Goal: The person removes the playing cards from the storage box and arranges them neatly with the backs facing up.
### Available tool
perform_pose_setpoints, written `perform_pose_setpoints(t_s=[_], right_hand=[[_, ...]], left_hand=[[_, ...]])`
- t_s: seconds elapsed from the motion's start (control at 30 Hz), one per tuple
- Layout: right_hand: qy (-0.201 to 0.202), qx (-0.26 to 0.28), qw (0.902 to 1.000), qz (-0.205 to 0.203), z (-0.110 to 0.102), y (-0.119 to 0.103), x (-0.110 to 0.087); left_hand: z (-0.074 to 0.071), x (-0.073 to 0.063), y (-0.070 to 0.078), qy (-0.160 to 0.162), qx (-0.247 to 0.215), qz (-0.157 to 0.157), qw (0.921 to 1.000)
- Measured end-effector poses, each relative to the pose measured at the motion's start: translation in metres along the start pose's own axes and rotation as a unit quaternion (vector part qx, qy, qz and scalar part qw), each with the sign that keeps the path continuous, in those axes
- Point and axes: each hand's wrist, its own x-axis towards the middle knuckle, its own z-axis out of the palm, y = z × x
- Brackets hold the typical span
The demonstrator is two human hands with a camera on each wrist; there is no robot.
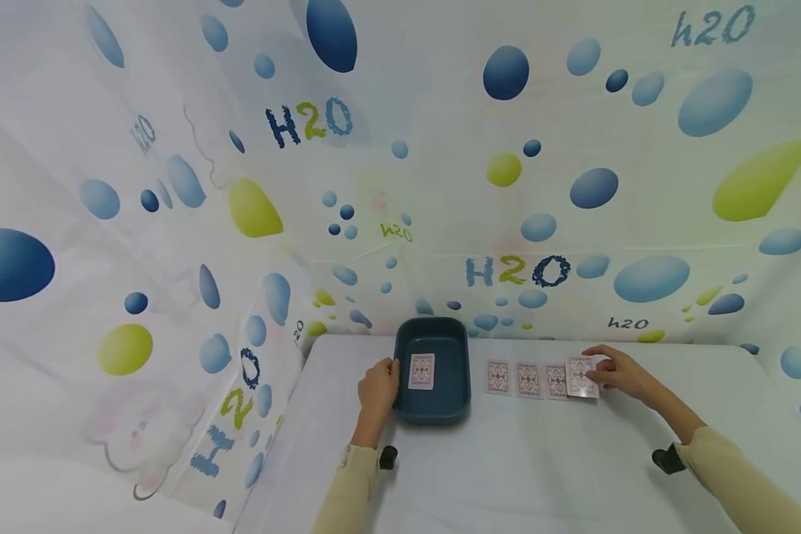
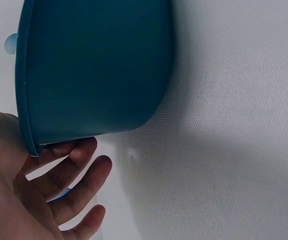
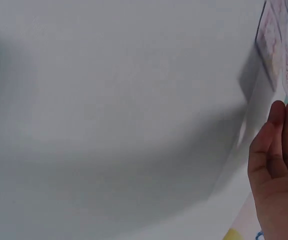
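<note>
The white surface spread beneath both grips, its near edge cut off. One blue-green tray sat just right of the left grip, which clasped its rim; the left wrist view alone showed the tray's outer wall closely, while its inside stayed out of sight there. The right grip pinched one card, covering part of its right edge. Left of that grip lay three cards in a row — the nearest partly hidden by the held one — and a fifth card lay inside the tray.
</note>
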Motion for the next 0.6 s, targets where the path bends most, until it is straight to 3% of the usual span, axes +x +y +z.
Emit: perform_pose_setpoints(t_s=[0.13, 0.23, 0.43, 0.6], right_hand=[[0.001, -0.024, 0.9997, -0.011, -0.007, 0.015, -0.004], [0.026, -0.064, 0.9975, -0.015, -0.004, 0.018, -0.004], [0.079, -0.178, 0.9802, -0.036, 0.008, 0.017, -0.003], [0.097, -0.214, 0.9708, -0.049, 0.012, 0.016, -0.001]], left_hand=[[0.002, 0.001, -0.001, 0.002, -0.001, 0.000, 1.0000], [0.001, -0.001, 0.000, 0.014, 0.002, 0.010, 0.9999], [0.002, -0.002, 0.000, 0.021, 0.000, 0.017, 0.9996], [0.000, -0.001, 0.000, 0.009, -0.003, 0.008, 0.9999]])
